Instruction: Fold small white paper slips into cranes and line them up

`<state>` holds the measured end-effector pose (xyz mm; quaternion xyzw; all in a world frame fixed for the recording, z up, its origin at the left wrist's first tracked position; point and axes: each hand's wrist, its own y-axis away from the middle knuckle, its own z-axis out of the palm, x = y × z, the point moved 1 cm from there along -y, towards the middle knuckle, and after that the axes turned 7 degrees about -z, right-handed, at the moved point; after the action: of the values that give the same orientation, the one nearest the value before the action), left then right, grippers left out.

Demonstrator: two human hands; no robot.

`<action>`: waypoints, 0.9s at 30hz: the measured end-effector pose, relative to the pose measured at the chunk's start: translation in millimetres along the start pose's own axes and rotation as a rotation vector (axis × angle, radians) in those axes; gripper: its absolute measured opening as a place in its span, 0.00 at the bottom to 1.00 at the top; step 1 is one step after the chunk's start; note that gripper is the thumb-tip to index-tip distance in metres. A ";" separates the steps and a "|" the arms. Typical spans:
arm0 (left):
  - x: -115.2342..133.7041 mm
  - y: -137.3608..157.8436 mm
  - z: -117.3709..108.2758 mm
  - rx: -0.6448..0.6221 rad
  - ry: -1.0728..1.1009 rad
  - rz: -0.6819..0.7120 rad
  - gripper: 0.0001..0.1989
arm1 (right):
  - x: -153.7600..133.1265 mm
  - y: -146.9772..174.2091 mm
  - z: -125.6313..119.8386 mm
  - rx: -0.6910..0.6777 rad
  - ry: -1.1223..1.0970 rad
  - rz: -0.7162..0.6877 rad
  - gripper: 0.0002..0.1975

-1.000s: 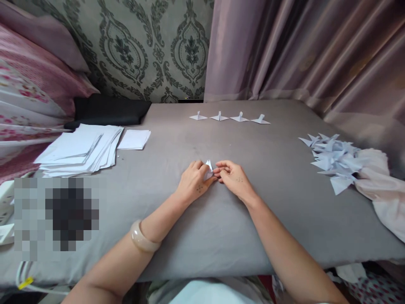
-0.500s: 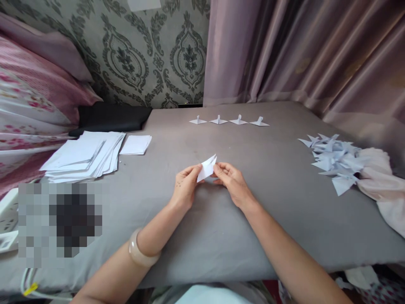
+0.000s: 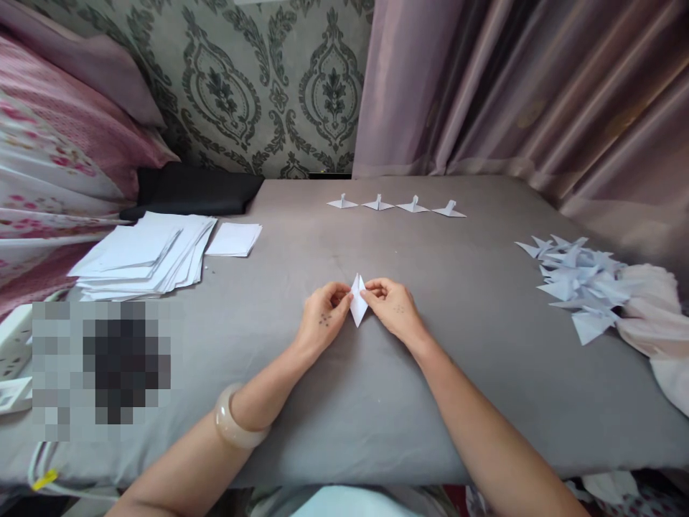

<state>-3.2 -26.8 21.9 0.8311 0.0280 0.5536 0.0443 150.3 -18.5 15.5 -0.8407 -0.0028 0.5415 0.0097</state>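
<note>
Between my hands is a small piece of folded white paper [image 3: 358,305], diamond-shaped, with one point toward me and a split tip pointing away. My left hand [image 3: 326,316] pinches its left edge between thumb and fingers. At the right edge, my right hand [image 3: 395,309] pinches it the same way. Farther back on the grey cloth, several folded paper cranes [image 3: 378,203] stand in a row. A heap of white folded paper pieces [image 3: 578,276] with pointed ends lies to the right.
On the left lie a large stack of white paper [image 3: 145,255] and a smaller stack of square sheets [image 3: 235,239]. Behind them is a folded black cloth [image 3: 197,190]. A pale pink cloth [image 3: 649,301] adjoins the heap. A white power strip [image 3: 15,345] sits at the left edge.
The folded paper has turned from a slant to upright, with its diamond face showing. Both hands now grip its side corners. The camera view has shifted slightly.
</note>
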 end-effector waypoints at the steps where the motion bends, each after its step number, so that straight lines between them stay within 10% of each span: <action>1: -1.8 -0.9 -0.6 0.013 -0.113 0.053 0.06 | 0.2 -1.2 1.6 0.015 0.087 -0.016 0.09; 7: -10.0 -2.6 -1.7 0.012 -0.475 0.309 0.09 | -3.7 4.2 3.1 0.019 0.401 -0.184 0.05; 27: -6.3 -15.1 -9.6 -0.152 -0.645 0.573 0.17 | -0.5 9.6 -15.3 -0.140 0.439 -0.301 0.14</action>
<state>-14.4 -12.0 18.1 0.9301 -0.2598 0.2561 -0.0437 164.0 -28.4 22.2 -0.9267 -0.1629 0.3371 0.0325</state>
